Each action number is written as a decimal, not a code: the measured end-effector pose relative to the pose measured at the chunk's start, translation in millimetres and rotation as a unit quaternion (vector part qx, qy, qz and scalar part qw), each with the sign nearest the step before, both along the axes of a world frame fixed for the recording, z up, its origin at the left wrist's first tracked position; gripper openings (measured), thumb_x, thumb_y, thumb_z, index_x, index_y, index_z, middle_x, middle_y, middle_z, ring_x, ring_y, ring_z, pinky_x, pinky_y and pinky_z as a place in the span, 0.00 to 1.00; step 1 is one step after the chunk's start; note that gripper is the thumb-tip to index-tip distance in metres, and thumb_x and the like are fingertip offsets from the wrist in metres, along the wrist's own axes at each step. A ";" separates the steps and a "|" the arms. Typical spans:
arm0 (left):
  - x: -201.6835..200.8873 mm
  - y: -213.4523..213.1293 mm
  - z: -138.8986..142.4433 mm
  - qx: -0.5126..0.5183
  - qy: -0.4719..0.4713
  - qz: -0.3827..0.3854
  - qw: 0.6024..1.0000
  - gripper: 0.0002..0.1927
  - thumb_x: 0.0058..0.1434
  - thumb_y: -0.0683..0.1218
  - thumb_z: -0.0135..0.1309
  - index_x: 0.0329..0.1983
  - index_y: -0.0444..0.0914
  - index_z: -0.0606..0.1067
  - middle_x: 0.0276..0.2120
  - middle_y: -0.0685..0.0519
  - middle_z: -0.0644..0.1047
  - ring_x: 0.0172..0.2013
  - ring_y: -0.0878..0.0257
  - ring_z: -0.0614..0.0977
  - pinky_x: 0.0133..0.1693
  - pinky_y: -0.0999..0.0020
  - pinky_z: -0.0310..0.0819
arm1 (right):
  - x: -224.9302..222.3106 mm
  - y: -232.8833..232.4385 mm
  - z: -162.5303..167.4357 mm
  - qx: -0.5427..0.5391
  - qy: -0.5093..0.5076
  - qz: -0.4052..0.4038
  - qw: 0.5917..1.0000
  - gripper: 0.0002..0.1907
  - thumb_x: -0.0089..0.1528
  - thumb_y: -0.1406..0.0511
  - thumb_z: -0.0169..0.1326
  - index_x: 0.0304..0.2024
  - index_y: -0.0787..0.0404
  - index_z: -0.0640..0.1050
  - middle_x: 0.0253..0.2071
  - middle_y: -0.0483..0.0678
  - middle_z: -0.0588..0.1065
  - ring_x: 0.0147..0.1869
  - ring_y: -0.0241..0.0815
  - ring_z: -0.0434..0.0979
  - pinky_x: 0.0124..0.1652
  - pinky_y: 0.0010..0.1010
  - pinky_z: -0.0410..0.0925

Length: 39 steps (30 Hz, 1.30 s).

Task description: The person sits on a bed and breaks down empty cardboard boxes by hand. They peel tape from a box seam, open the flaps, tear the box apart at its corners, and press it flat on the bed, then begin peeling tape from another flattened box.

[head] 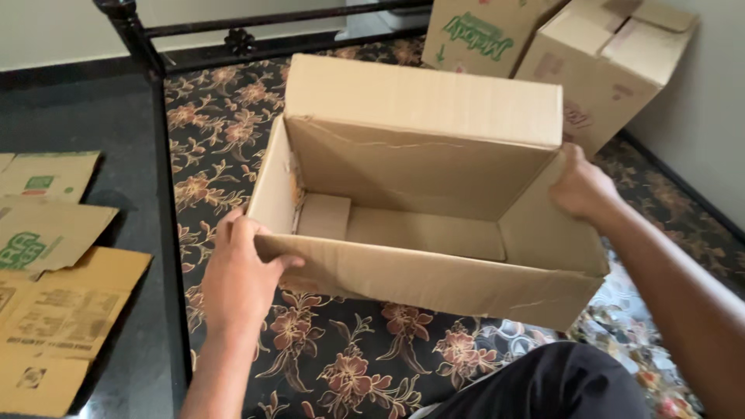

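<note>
An open brown cardboard box (434,279) sits on a floral mattress in front of me, its top flaps spread and its inside empty. My left hand (237,275) grips the near left corner of the box, thumb laid over the near flap. My right hand (580,186) holds the right side flap near the far corner. The far flap stands upright.
Flattened cardboard sheets (54,310) lie on the dark floor at left. A black metal bed frame (159,116) runs along the mattress edge. Two more cardboard boxes (605,70) stand at the back right by the wall. My dark-clothed knee (559,384) is below the box.
</note>
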State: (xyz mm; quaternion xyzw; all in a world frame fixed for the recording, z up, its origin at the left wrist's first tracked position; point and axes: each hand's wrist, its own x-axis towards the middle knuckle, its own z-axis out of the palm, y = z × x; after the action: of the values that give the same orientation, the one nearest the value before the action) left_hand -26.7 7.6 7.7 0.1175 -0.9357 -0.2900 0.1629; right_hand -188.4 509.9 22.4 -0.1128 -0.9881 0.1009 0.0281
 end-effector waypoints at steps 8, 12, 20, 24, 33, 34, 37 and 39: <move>0.0 0.4 14.4 -0.008 0.008 -0.014 1.000 0.35 0.38 0.55 0.74 0.45 0.39 0.70 0.62 0.49 0.69 0.51 0.47 0.79 0.44 0.51 0.76 | 2.2 5.5 -6.5 -0.279 -0.039 -0.095 0.955 0.18 0.58 0.70 0.56 0.50 0.71 0.78 0.45 0.63 0.80 0.45 0.56 0.82 0.42 0.46 0.74; 5.7 -1.3 11.4 0.040 -0.056 -0.009 0.998 0.36 0.40 0.55 0.73 0.51 0.42 0.70 0.60 0.53 0.71 0.48 0.50 0.81 0.46 0.53 0.77 | 6.2 10.1 -4.8 -0.390 -0.056 -0.098 0.914 0.19 0.56 0.71 0.55 0.51 0.71 0.77 0.44 0.58 0.78 0.43 0.52 0.80 0.38 0.46 0.75; 9.0 -2.7 3.8 0.001 0.061 -0.022 0.998 0.36 0.37 0.52 0.74 0.49 0.42 0.71 0.60 0.51 0.72 0.52 0.48 0.78 0.49 0.52 0.75 | 20.4 36.8 -2.9 -0.336 -0.201 -0.098 0.915 0.16 0.56 0.68 0.53 0.43 0.73 0.78 0.32 0.59 0.78 0.27 0.50 0.76 0.24 0.44 0.67; 15.4 -1.9 8.8 0.044 0.057 -0.025 0.997 0.40 0.39 0.50 0.74 0.57 0.44 0.70 0.62 0.49 0.70 0.54 0.48 0.78 0.50 0.53 0.76 | 19.8 51.0 -12.3 -0.329 -0.213 -0.060 0.918 0.15 0.55 0.68 0.54 0.40 0.75 0.79 0.28 0.55 0.76 0.23 0.46 0.73 0.21 0.39 0.64; 27.9 -5.5 14.4 0.021 0.025 -0.026 0.999 0.45 0.36 0.52 0.75 0.58 0.43 0.68 0.67 0.48 0.65 0.58 0.47 0.75 0.53 0.52 0.74 | 41.1 45.2 -12.5 -0.452 -0.201 -0.116 0.861 0.18 0.54 0.68 0.52 0.46 0.71 0.77 0.41 0.58 0.79 0.41 0.51 0.82 0.38 0.44 0.75; 27.6 -5.8 15.4 0.019 0.032 -0.025 0.999 0.45 0.36 0.52 0.75 0.58 0.43 0.68 0.66 0.48 0.65 0.59 0.46 0.74 0.53 0.51 0.73 | 43.5 42.6 -12.2 -0.454 -0.197 -0.125 0.860 0.18 0.55 0.67 0.52 0.46 0.71 0.77 0.42 0.59 0.79 0.43 0.52 0.81 0.40 0.45 0.74; 23.5 0.8 16.5 0.014 0.060 -0.029 0.998 0.44 0.35 0.52 0.76 0.57 0.43 0.68 0.66 0.46 0.66 0.60 0.44 0.72 0.55 0.51 0.72 | 46.6 38.6 -11.8 -0.424 -0.158 -0.125 0.883 0.18 0.55 0.69 0.51 0.45 0.72 0.77 0.41 0.59 0.79 0.42 0.52 0.82 0.42 0.45 0.76; 22.1 4.9 15.6 0.009 0.087 -0.032 0.996 0.44 0.35 0.52 0.75 0.56 0.43 0.68 0.65 0.44 0.66 0.61 0.43 0.71 0.55 0.50 0.71 | 47.4 37.6 -12.1 -0.416 -0.151 -0.130 0.887 0.17 0.55 0.68 0.52 0.44 0.72 0.77 0.39 0.57 0.77 0.40 0.52 0.79 0.39 0.46 0.74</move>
State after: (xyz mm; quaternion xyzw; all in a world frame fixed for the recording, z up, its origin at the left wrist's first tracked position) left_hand -4.7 12.5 23.3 0.0629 -0.9187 -0.3126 0.2331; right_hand -141.0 547.5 10.3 -0.2559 -0.8241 0.4800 -0.1582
